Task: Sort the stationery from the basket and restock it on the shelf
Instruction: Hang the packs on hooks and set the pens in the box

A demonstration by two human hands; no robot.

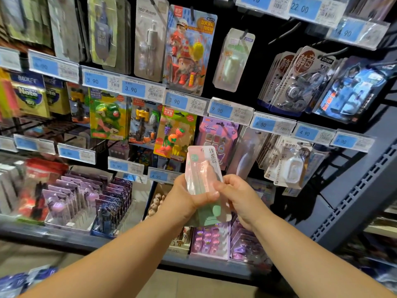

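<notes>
I hold a small stack of flat carded stationery packs [203,166], pink and pale green, upright in front of the shelf. My left hand [187,198] grips the stack from the left, thumb across its front. From the right, my right hand [234,194] pinches the stack's edge with curled fingers. The packs' lower ends [211,216] stick out below my hands. The basket is out of sight.
The display wall [354,190] carries hooks with eraser cards [176,134], correction tape packs [300,82] and a white pack [290,166], under blue price tags [221,109]. Two bare hooks [285,32] jut out at upper right. Trays of purple packs [86,198] fill the bottom shelf.
</notes>
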